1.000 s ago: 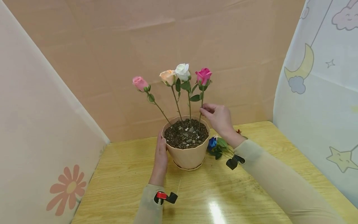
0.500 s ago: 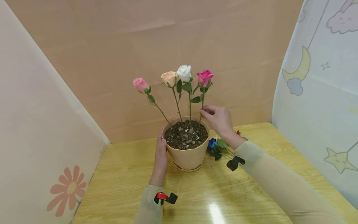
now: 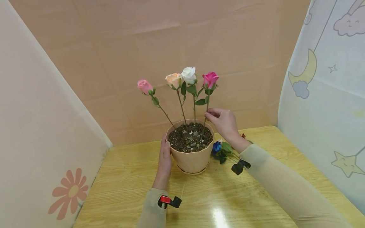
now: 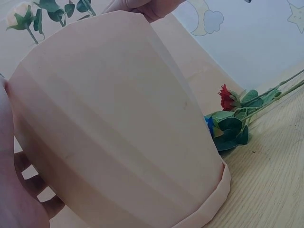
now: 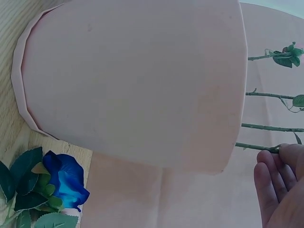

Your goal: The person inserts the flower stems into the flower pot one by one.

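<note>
A pale peach flower pot (image 3: 191,161), filled with dark soil (image 3: 182,139) and small pebbles, stands on its saucer. My left hand (image 3: 164,158) rests flat along the pot's left wall; in the left wrist view its fingers (image 4: 35,183) reach behind the pot. With thumb and fingertips, my right hand (image 3: 223,122) pinches the stem of a magenta rose (image 3: 210,80), whose lower end stands in the soil at the right. Left of it stand a white rose (image 3: 188,75), a peach rose (image 3: 173,80) and a pink rose (image 3: 145,86), which leans left.
On the wooden table (image 3: 128,183), right of the pot, lie a blue rose (image 3: 216,147) and a red flower (image 4: 228,98) with green stems and leaves. A peach cloth (image 3: 114,63) hangs behind, with printed white cloths at both sides.
The whole head view shifts slightly. Both hands keep their places, the left at the pot and the right on the magenta rose's stem.
</note>
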A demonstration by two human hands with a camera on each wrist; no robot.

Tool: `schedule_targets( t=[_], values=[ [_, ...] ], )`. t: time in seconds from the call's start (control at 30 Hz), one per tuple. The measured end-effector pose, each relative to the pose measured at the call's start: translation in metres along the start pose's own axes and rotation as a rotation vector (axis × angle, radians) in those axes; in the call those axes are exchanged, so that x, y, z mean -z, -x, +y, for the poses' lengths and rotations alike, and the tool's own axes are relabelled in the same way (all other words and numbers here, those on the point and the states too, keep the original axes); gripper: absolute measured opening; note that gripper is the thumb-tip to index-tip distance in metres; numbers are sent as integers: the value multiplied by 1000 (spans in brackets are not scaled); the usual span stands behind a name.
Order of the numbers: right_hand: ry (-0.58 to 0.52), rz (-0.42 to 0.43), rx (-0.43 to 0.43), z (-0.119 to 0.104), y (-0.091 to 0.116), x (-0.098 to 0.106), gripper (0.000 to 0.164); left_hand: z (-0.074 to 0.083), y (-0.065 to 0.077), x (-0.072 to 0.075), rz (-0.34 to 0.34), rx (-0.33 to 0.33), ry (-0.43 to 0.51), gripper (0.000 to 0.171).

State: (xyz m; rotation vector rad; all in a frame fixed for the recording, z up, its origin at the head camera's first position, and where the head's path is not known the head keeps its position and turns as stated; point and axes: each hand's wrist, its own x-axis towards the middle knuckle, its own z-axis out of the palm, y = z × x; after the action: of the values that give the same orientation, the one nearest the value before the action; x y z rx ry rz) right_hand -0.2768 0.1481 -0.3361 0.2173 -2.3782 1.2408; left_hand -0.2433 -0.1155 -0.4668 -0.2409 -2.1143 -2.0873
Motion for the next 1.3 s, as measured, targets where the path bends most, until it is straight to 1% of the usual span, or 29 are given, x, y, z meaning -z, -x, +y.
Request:
schedule_targets(
  t=[0.13, 0.27, 0.37, 0.47, 0.63, 0.77, 0.83, 1.17, 1.3],
  values=[
    [-23, -5, -20, 0, 0, 0, 29, -1, 0, 0, -6, -5, 17, 60],
    [-97, -14, -64, 2, 3, 0, 29, 0, 0, 0, -3, 10, 15, 60],
    [-143, -17, -104, 4, 6, 1, 31, 0, 0, 0, -3, 17, 10, 61],
    [-157, -17, -131, 7, 9, 3, 38, 1, 0, -1, 0, 22, -2, 62],
    [-145, -18, -155, 11, 13, 11, 44, 2, 1, -1, 4, 23, -15, 61],
    [-132, -20, -146, 16, 17, 21, 45, 2, 1, 0, -1, 10, -4, 59],
    [-119, -24, -142, 19, 20, 26, 45, 2, 1, 0, -1, 14, -1, 59],
    [-8, -29, -120, 37, 38, 55, 46, 2, 0, 0, -11, -4, 2, 59],
    [17, -55, -130, 46, 48, 66, 45, 2, 1, 0, -8, 1, -4, 58]
  ],
)
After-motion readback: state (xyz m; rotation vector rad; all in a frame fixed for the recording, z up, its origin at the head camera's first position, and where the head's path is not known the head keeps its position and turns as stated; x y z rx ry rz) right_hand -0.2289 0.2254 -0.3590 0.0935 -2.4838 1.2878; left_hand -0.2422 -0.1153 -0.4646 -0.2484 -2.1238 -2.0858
